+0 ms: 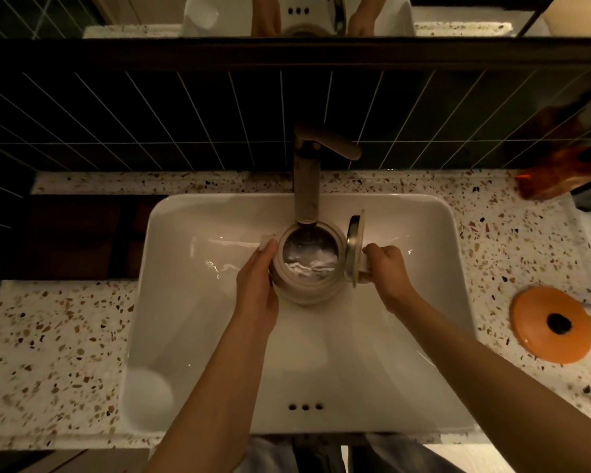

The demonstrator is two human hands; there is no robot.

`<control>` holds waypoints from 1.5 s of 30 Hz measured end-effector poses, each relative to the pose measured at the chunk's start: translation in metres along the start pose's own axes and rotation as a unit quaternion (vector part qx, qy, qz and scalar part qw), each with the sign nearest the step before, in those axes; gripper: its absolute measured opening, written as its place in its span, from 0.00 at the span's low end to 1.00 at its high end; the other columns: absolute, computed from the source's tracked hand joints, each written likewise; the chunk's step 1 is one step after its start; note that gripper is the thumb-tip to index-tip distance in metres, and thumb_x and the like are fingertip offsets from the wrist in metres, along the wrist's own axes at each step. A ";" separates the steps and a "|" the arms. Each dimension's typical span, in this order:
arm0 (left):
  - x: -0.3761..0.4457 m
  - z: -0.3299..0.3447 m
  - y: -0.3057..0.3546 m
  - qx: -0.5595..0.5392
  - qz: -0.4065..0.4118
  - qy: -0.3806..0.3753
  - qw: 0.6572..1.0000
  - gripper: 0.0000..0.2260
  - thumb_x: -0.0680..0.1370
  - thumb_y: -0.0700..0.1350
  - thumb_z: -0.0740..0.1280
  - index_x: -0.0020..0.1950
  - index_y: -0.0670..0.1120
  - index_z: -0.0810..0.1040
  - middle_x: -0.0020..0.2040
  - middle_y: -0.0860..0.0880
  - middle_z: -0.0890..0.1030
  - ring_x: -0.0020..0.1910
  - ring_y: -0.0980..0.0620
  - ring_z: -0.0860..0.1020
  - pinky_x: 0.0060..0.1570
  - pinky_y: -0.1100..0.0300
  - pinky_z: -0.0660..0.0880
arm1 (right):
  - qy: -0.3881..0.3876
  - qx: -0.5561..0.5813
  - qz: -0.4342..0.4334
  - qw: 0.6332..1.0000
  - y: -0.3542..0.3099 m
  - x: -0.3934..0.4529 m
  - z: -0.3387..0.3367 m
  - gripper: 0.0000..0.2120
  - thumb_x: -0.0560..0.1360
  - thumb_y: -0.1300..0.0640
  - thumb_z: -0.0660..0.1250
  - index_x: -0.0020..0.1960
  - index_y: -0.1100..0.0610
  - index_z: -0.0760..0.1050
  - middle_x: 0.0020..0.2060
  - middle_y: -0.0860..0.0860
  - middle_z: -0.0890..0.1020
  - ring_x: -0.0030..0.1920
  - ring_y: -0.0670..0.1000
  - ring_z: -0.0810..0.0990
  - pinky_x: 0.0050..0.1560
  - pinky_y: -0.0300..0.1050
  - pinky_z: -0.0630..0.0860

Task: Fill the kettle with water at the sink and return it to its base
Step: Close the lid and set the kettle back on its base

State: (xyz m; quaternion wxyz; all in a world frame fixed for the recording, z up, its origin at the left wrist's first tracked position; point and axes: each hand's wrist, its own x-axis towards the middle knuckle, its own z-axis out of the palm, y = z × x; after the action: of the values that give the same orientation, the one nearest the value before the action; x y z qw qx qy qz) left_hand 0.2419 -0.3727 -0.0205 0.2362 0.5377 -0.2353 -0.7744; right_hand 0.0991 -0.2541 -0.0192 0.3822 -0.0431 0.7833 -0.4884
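Cream kettle (299, 285), white sink (423, 233), orange base (533, 339) w/ black centre — speckled terrazzo counter (48, 336), dark tiles (151, 124), maybe navy.

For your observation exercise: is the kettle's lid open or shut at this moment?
Open. The lid stands swung up at the right of the kettle, near the right hand, leaving the mouth uncovered with churning water visible inside under the faucet.

We see a glossy white ceramic sink (423, 336), speckled terrazzo counter (48, 336), glazed dark wall tiles (151, 114), a dull metal faucet (307, 186) (finish looks brushed) and a smooth cream kettle (301, 288) with shiny metal interior.
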 end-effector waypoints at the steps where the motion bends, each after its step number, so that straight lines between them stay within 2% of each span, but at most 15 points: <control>1: -0.005 0.000 -0.003 -0.007 -0.002 0.004 1.000 0.15 0.77 0.43 0.68 0.63 0.40 0.79 0.55 0.45 0.83 0.55 0.51 0.81 0.48 0.64 0.76 | -0.005 0.002 -0.003 1.000 0.003 -0.003 -0.004 0.13 0.76 0.63 0.55 0.36 0.67 0.72 0.34 0.65 0.73 0.33 0.59 0.75 0.25 0.35 0.76; 3: -0.017 -0.001 -0.010 -0.016 -0.003 0.010 1.000 0.15 0.77 0.42 0.68 0.63 0.40 0.79 0.51 0.47 0.84 0.52 0.52 0.81 0.48 0.64 0.76 | -0.014 0.008 -0.004 1.000 0.010 -0.010 -0.012 0.17 0.76 0.63 0.56 0.34 0.72 0.72 0.34 0.65 0.74 0.31 0.58 0.76 0.27 0.37 0.77; 7: -0.047 0.000 -0.024 -0.014 0.007 -0.004 1.000 0.14 0.77 0.43 0.68 0.60 0.41 0.81 0.51 0.47 0.85 0.54 0.50 0.82 0.49 0.62 0.76 | -0.028 -0.016 -0.028 0.999 0.019 -0.028 -0.036 0.31 0.66 0.47 0.59 0.36 0.79 0.66 0.30 0.71 0.70 0.31 0.64 0.72 0.43 0.68 0.78; 8: -0.055 0.002 -0.028 -0.010 0.010 -0.008 1.000 0.14 0.77 0.44 0.68 0.60 0.41 0.81 0.52 0.46 0.85 0.55 0.50 0.82 0.51 0.61 0.75 | -0.032 -0.021 -0.036 0.999 0.021 -0.032 -0.044 0.32 0.64 0.44 0.59 0.35 0.79 0.67 0.30 0.71 0.71 0.32 0.66 0.72 0.45 0.69 0.76; 10: -0.072 0.007 -0.036 -0.003 0.021 -0.014 1.000 0.15 0.77 0.46 0.68 0.61 0.42 0.81 0.55 0.45 0.85 0.58 0.49 0.81 0.52 0.60 0.75 | -0.034 -0.018 -0.045 0.998 0.020 -0.046 -0.060 0.32 0.64 0.43 0.60 0.33 0.77 0.68 0.29 0.67 0.70 0.32 0.69 0.72 0.45 0.66 0.76; 12: -0.093 0.015 -0.045 0.002 0.041 -0.019 0.999 0.16 0.77 0.47 0.68 0.62 0.42 0.81 0.54 0.45 0.85 0.58 0.47 0.80 0.54 0.58 0.75 | -0.046 0.006 -0.054 0.997 0.015 -0.067 -0.080 0.34 0.68 0.44 0.61 0.39 0.81 0.69 0.32 0.74 0.73 0.38 0.75 0.75 0.49 0.69 0.78; 14: -0.108 0.023 -0.047 0.017 0.058 -0.038 0.997 0.14 0.78 0.47 0.67 0.61 0.43 0.82 0.55 0.45 0.84 0.58 0.47 0.80 0.57 0.56 0.75 | -0.053 0.040 -0.058 0.996 0.010 -0.082 -0.094 0.29 0.75 0.52 0.61 0.45 0.83 0.70 0.36 0.73 0.78 0.37 0.68 0.81 0.48 0.61 0.82; 16: -0.133 0.036 -0.057 0.012 0.072 -0.061 0.996 0.14 0.78 0.47 0.66 0.61 0.44 0.82 0.58 0.43 0.84 0.60 0.47 0.81 0.60 0.53 0.74 | -0.053 0.065 -0.066 0.994 0.013 -0.098 -0.121 0.24 0.78 0.57 0.60 0.44 0.82 0.71 0.35 0.68 0.80 0.33 0.57 0.83 0.38 0.48 0.83; 22: -0.191 0.065 -0.093 0.009 0.074 -0.103 0.992 0.16 0.79 0.48 0.64 0.63 0.43 0.80 0.60 0.43 0.83 0.60 0.48 0.81 0.59 0.54 0.74 | -0.033 0.123 -0.072 0.989 0.024 -0.144 -0.184 0.14 0.78 0.60 0.60 0.38 0.67 0.76 0.25 0.57 0.75 0.23 0.44 0.76 0.25 0.34 0.74; 26: -0.216 0.079 -0.115 0.020 0.074 -0.108 0.991 0.19 0.74 0.50 0.67 0.61 0.43 0.81 0.58 0.43 0.84 0.59 0.47 0.81 0.60 0.53 0.74 | -0.018 0.130 -0.074 0.989 0.037 -0.164 -0.213 0.16 0.77 0.58 0.61 0.32 0.61 0.70 0.26 0.59 0.69 0.24 0.49 0.71 0.28 0.40 0.71; 30: -0.227 0.082 -0.133 0.049 0.065 -0.115 0.990 0.20 0.74 0.52 0.67 0.62 0.42 0.81 0.59 0.41 0.83 0.60 0.45 0.80 0.61 0.51 0.73 | 0.003 0.139 -0.058 0.989 0.054 -0.177 -0.229 0.09 0.78 0.58 0.61 0.43 0.63 0.73 0.35 0.61 0.70 0.34 0.57 0.69 0.27 0.37 0.75; 35: -0.235 0.080 -0.145 0.077 0.060 -0.107 0.989 0.24 0.69 0.54 0.69 0.61 0.42 0.81 0.59 0.40 0.83 0.59 0.44 0.81 0.59 0.50 0.74 | -0.009 0.125 -0.060 0.990 0.074 -0.190 -0.236 0.16 0.79 0.64 0.57 0.41 0.75 0.76 0.31 0.62 0.72 0.26 0.47 0.75 0.24 0.31 0.73; 40: -0.240 0.079 -0.143 0.142 0.079 -0.098 0.982 0.19 0.72 0.52 0.68 0.58 0.44 0.83 0.53 0.45 0.85 0.51 0.52 0.83 0.47 0.61 0.75 | 0.005 0.110 -0.057 0.992 0.081 -0.192 -0.238 0.17 0.79 0.66 0.56 0.46 0.83 0.71 0.37 0.71 0.73 0.38 0.62 0.74 0.26 0.31 0.75; 42: -0.243 0.079 -0.138 0.182 0.087 -0.094 0.975 0.13 0.77 0.47 0.67 0.59 0.44 0.82 0.53 0.47 0.86 0.50 0.54 0.83 0.47 0.62 0.74 | 0.013 0.106 -0.051 0.993 0.079 -0.192 -0.239 0.18 0.79 0.65 0.57 0.47 0.83 0.69 0.38 0.74 0.72 0.40 0.62 0.74 0.26 0.31 0.75; 45: -0.248 0.085 -0.129 0.229 0.118 -0.073 0.963 0.16 0.79 0.44 0.66 0.67 0.50 0.75 0.61 0.54 0.80 0.56 0.59 0.78 0.49 0.65 0.70 | 0.016 0.096 -0.047 0.994 0.079 -0.192 -0.239 0.18 0.79 0.65 0.56 0.47 0.84 0.69 0.43 0.80 0.71 0.40 0.63 0.74 0.26 0.32 0.76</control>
State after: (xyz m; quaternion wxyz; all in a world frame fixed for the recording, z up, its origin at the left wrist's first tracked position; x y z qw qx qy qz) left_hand 0.2240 -0.1095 0.1055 0.1789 0.4878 -0.4849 -0.7035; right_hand 0.1051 0.0465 0.0796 0.3481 -0.0353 0.7361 -0.5795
